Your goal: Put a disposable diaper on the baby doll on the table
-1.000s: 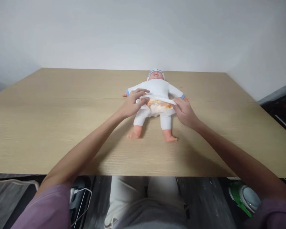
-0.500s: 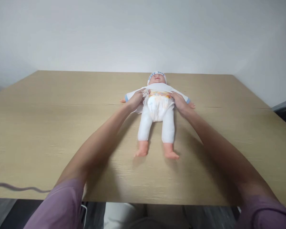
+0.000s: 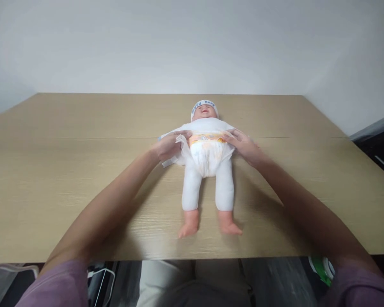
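A baby doll (image 3: pixel 192 187) in white clothing lies face up, its bare feet towards me. Over its hips sits a white diaper (image 3: pixel 208 155) with an orange printed waistband. My left hand (image 3: pixel 170 146) holds the waistband at the left side with its fingertips, and a loose translucent side flap with a tape tab hangs beside it. At the opposite side, my right hand (image 3: pixel 245 147) grips the diaper's edge at the waist, its fingers lying over the band. Both of the doll's hands are mostly hidden behind mine.
The doll lies on a wooden table (image 3: pixel 67 179) with a seam running across it. A pale wall (image 3: pixel 179 47) stands behind the far edge. A dark object (image 3: pixel 379 145) is at the right edge, and a green and white item (image 3: pixel 321 268) sits below the table at right.
The doll and diaper appear lower and nearer in view. My left hand has moved outward to the left, and the side flap beside it now shows spread out with its tab.
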Demonstrator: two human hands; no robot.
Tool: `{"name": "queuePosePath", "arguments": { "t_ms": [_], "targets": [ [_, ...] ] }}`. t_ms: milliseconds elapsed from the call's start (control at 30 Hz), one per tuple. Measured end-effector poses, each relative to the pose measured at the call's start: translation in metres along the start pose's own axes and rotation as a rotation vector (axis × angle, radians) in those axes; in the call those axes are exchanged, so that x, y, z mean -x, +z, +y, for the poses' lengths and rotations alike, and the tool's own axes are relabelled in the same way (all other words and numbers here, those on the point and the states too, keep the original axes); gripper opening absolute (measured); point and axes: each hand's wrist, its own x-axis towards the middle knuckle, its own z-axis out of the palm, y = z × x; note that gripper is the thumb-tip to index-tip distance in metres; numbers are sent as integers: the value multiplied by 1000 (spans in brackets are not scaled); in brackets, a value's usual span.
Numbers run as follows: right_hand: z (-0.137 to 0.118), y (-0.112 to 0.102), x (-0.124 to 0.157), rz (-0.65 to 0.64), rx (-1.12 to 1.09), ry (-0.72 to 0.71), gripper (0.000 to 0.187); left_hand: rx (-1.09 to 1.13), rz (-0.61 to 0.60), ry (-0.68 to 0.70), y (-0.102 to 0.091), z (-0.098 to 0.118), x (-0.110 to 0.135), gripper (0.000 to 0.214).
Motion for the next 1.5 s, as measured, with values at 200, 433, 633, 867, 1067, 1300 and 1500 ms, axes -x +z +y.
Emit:
{"name": "queuePosePath", "arguments": {
  "t_ms": [200,433,633,867,1067,1300,1500],
  "targets": [
    [23,-22,27,415,219,-157,50,-73,198,-26,-17,28,14,59],
    [43,-23,55,370,676,-209,24,-702,191,539,66,61,22,33],
    [37,-19,51,340,774,-74,22,-1119,31,475,114,48,-2,37],
    [38,-17,53,394,688,35,29,-1120,58,436,107,42,-2,39],
    [35,-16,49,384,666,107,28,-1115,60,427,108,42,-4,40],
    [34,-12,45,321,651,54,27,-1133,78,452,108,38,-3,46],
    [28,-19,45,280,500,-98,39,-1174,98,479,110,36,-2,52]
  ]
}}
